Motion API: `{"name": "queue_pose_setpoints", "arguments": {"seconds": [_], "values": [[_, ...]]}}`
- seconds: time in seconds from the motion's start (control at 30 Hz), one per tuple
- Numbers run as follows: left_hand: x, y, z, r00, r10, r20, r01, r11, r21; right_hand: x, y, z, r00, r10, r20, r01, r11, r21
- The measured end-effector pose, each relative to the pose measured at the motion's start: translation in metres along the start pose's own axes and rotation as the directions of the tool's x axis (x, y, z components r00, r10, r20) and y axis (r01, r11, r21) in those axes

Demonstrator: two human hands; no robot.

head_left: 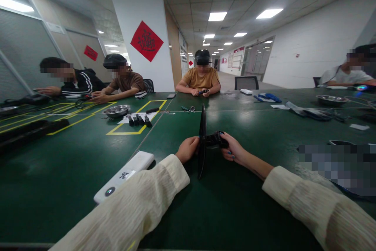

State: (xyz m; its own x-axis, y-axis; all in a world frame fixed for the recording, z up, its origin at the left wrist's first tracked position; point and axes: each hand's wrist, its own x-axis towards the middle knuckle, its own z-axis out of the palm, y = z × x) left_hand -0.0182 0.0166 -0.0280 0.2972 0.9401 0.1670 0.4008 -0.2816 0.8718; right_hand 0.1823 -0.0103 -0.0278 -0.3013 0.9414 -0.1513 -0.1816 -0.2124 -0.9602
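Note:
A thin black panel [202,145], curved along its edge and seen nearly edge-on, stands upright just above the table in front of me. My left hand [188,149] grips it from the left side, with the fingertips partly hidden behind it. On its right side is a chunky black bracket-like piece [214,140], which meets the panel's face; whether it is fastened there I cannot tell. My right hand [233,150] is closed around that piece's outer end. A white oblong device [125,176] marked with a number lies beside my left forearm.
On the green table [164,219], a metal bowl [116,111] and several black cylindrical parts [139,120] lie to the left. Pliers [188,108] rest farther ahead. Another metal bowl [331,100] and cloths [308,111] are at right. Several people sit around the table.

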Motion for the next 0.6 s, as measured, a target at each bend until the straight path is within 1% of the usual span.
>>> {"name": "queue_pose_setpoints", "arguments": {"seconds": [0.2,0.33,0.47,0.6], "values": [[-0.0013,0.0022,0.0001,1.0,-0.005,-0.009,0.005,1.0,0.004,0.0007,0.0005,-0.0002,1.0,-0.008,0.002,0.008,1.0,-0.005],[-0.0006,-0.0014,0.0002,1.0,-0.021,-0.007,0.021,1.0,-0.023,-0.0003,0.0004,-0.0007,0.999,-0.036,0.022,0.037,0.999,-0.019],[0.0001,-0.004,0.0006,1.0,-0.027,-0.004,0.027,1.0,-0.014,-0.0013,0.0,-0.0004,0.998,-0.052,0.038,0.053,0.998,-0.023],[-0.0002,-0.0002,-0.0008,0.999,-0.031,-0.022,0.031,0.999,-0.012,-0.0016,-0.0006,0.0004,0.998,-0.044,0.033,0.045,0.999,-0.026]]}}
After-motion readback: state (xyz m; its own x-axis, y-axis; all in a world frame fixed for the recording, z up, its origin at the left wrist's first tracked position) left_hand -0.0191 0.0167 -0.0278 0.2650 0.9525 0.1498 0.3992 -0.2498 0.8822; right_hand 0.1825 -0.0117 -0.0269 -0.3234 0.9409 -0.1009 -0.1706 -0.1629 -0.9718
